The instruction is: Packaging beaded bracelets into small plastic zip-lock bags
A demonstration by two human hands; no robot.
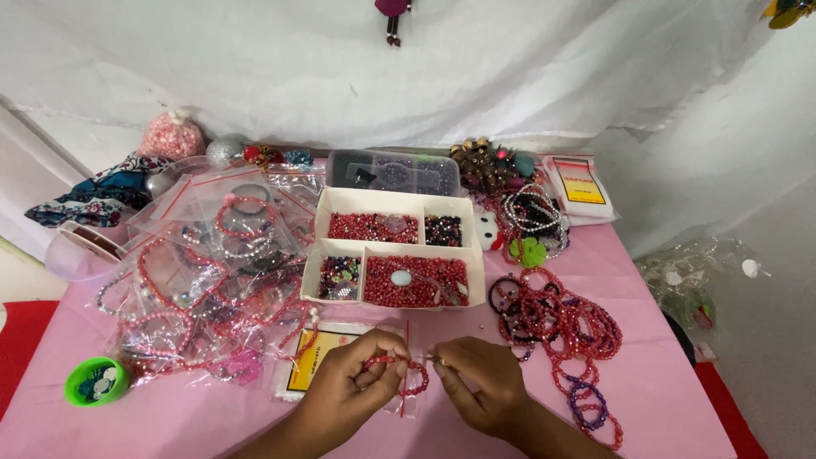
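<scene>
Single view recorded from a head-worn camera, pitched forward and down over a pink cloth-covered table (646, 391). Both hands are framed close at 6 o'clock, the left hand (348, 382) and right hand (480, 382) nearly at the lower edge. A white divided cardboard tray of red beads (393, 252) is centred. A white draped sheet backdrop (476, 76) is faced at 12 o'clock, farther off. No second view is available for overlap.
</scene>
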